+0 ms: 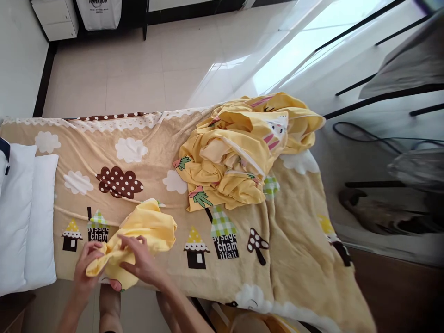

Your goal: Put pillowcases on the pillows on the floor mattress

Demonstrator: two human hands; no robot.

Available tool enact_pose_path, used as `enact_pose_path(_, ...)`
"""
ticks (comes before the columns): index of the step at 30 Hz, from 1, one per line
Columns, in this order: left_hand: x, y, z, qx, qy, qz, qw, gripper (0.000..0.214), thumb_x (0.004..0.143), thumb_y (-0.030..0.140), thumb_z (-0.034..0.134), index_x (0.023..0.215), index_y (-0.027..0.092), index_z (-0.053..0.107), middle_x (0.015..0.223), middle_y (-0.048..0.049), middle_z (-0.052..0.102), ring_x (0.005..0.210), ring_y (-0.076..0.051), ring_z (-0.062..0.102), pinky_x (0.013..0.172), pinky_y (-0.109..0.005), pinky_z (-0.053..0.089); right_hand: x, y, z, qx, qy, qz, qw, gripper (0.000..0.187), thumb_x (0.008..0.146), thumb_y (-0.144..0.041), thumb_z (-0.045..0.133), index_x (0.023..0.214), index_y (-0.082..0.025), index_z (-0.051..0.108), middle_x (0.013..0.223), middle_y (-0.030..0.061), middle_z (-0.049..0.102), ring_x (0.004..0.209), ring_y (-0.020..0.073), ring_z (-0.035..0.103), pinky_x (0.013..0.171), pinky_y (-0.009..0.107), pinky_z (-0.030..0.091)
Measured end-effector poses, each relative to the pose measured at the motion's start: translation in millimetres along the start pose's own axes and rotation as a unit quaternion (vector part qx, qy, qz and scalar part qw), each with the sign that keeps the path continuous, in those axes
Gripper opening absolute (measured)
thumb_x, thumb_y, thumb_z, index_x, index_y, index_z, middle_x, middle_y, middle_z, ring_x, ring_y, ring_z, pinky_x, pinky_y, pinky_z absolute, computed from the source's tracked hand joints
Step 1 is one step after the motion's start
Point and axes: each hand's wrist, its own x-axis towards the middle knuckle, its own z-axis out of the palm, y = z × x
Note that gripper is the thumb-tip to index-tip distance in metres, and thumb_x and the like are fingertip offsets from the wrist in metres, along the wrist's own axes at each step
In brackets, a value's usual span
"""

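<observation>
A small yellow cloth (149,229), like a pillowcase, lies bunched at the near edge of the bed. My left hand (86,266) is closed around its left end. My right hand (140,261) rests on top of it, fingers curled into the fabric. A bigger heap of yellow printed bedding (239,148) with carrots and a rabbit sits crumpled farther back on the right, away from both hands.
The bed is covered by a tan blanket (294,231) printed with clouds, houses and mushrooms. Two white pillows (27,217) lie at the left end. Tiled floor lies beyond, a white cabinet (57,18) far left, a dark rack (391,97) and cables on the right.
</observation>
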Motion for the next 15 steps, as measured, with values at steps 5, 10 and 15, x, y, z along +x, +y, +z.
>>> enact_pose_path(5,-21,9,-16.4,-0.066,0.025,-0.015,0.997,0.028,0.063,0.041,0.082,0.055,0.019,0.067,0.116,-0.0135,0.068,0.110,-0.033,0.060,0.099,-0.042,0.050,-5,12,22,-0.027,-0.009,0.008,1.000,0.016,0.083,-0.016,0.059,0.092,-0.022,0.071,0.091,0.0027,0.073,0.086,0.0179,0.063,0.084,0.031,0.039)
enact_pose_path(10,-19,3,-41.6,-0.184,0.078,-0.116,0.973,0.032,0.058,0.046,0.085,0.061,0.019,0.069,0.096,-0.0093,0.073,0.103,-0.035,0.066,0.087,-0.046,0.058,-35,70,4,-0.128,0.032,0.065,0.989,0.026,0.081,-0.009,0.052,0.089,-0.021,0.073,0.084,0.0040,0.073,0.083,0.0194,0.064,0.078,0.031,0.038)
enact_pose_path(15,-5,7,-63.9,-0.155,0.168,-0.119,0.966,0.045,0.052,0.050,0.089,0.079,0.017,0.074,0.085,-0.0069,0.073,0.089,-0.026,0.067,0.070,-0.027,0.059,-49,98,-40,-0.288,0.133,0.053,0.947,0.029,0.068,-0.001,0.049,0.075,-0.020,0.070,0.075,0.0030,0.072,0.073,0.0177,0.062,0.073,0.030,0.035)
